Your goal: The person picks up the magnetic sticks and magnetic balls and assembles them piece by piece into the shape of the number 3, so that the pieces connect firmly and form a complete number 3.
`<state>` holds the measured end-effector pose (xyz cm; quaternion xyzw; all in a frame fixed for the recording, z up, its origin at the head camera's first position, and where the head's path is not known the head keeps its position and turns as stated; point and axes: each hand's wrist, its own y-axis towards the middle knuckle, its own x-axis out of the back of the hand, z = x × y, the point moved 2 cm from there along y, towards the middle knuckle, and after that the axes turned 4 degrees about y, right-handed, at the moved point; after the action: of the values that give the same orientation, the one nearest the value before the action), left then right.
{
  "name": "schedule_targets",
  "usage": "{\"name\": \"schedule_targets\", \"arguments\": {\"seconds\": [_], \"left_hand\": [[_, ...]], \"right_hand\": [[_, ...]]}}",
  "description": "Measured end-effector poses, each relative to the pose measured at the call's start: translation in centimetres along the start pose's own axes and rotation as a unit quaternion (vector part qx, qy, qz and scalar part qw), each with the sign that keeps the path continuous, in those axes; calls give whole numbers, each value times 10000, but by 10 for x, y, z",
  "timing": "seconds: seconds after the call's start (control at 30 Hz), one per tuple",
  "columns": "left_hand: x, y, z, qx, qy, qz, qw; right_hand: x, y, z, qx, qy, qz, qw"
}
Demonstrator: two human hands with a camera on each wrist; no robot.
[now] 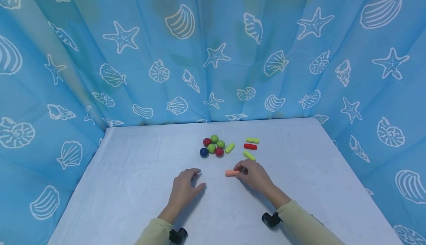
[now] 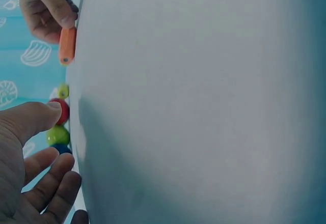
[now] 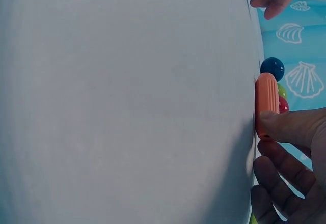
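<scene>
My right hand (image 1: 254,176) pinches one end of an orange ridged cylindrical bead (image 1: 230,173) between thumb and fingers, low over the white table. A small hole shows in the end of the orange bead (image 2: 66,46) in the left wrist view. Across from it, my left hand (image 1: 184,188) hovers with fingers spread and loosely bent, holding nothing. Beyond both hands lies a cluster of round balls: two red (image 1: 219,152), one dark blue (image 1: 204,152) and several green (image 1: 211,148).
Right of the balls lie a red cylinder (image 1: 250,146) and three yellow-green cylinders (image 1: 249,155), one of them beside the cluster. The white cloth-covered table (image 1: 139,156) is bounded by a blue curtain (image 1: 139,78) with shell prints at the back and sides.
</scene>
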<state>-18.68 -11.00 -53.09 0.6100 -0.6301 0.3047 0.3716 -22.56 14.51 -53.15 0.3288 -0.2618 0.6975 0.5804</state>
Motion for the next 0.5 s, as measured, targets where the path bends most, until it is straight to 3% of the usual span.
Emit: {"name": "schedule_targets", "arguments": {"seconds": [0.5], "left_hand": [[-8,-3,-6,-45,-47,47,10000]], "right_hand": [[-4,-5,7,-56,190,482,9986]]}}
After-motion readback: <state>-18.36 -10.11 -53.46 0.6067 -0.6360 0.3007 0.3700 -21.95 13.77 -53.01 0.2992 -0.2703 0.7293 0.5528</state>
